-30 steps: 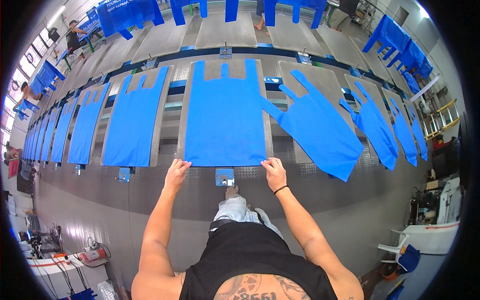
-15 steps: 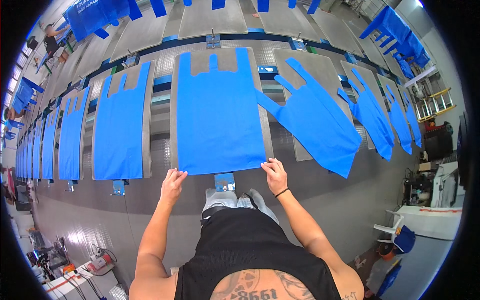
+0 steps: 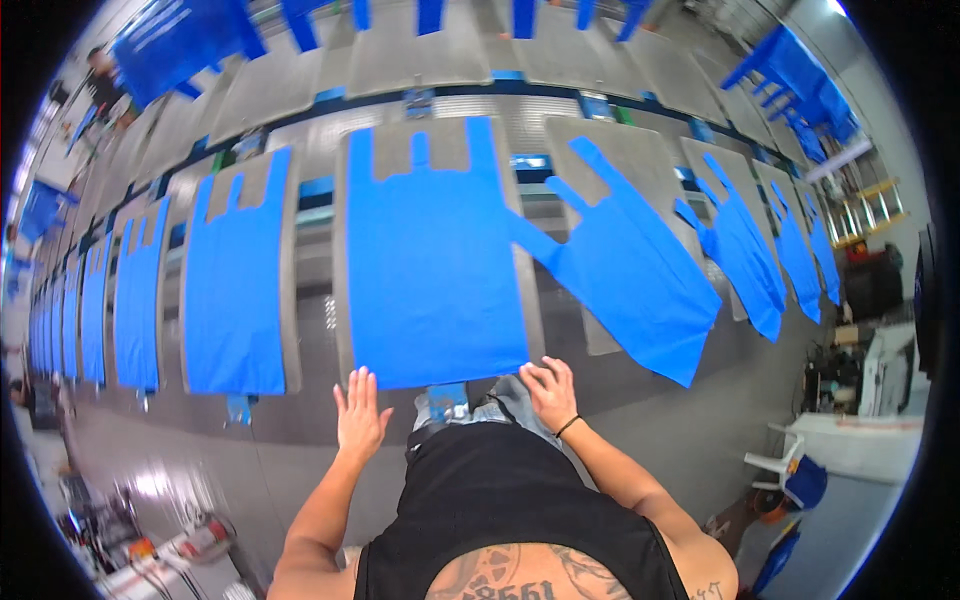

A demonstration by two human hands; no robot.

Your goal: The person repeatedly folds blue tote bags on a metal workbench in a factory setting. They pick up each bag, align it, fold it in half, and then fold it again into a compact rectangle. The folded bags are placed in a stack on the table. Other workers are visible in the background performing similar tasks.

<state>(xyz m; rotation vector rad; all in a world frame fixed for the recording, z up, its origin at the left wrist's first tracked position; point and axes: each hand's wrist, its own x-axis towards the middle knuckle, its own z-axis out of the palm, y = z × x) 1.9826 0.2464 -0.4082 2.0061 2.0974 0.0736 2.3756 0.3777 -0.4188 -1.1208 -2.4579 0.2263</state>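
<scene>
A blue fabric bag (image 3: 435, 270) with cut-out handles lies flat on a grey board (image 3: 343, 240) in front of me. At its lower left corner my left hand (image 3: 360, 415) rests with fingers stretched out and thumb apart, fingertips at the fabric edge. My right hand (image 3: 552, 397), with a dark band on the wrist, is at the lower right corner, fingers bent but apart, fingertips at the edge. To the right, another blue bag (image 3: 635, 265) lies slanted across its board, one handle reaching toward the middle bag.
More blue bags lie on boards to the left (image 3: 237, 300) and right (image 3: 745, 250). A blue metal bracket (image 3: 447, 402) sticks out below the middle board. Blue bags hang (image 3: 185, 45) at the far side. A white chair (image 3: 775, 455) stands at right, near a ladder (image 3: 865, 212).
My left hand has let go of the bag's corner and flattened out. The fingers of my right hand have loosened from their pinch. The view has tilted, so the boards appear lower.
</scene>
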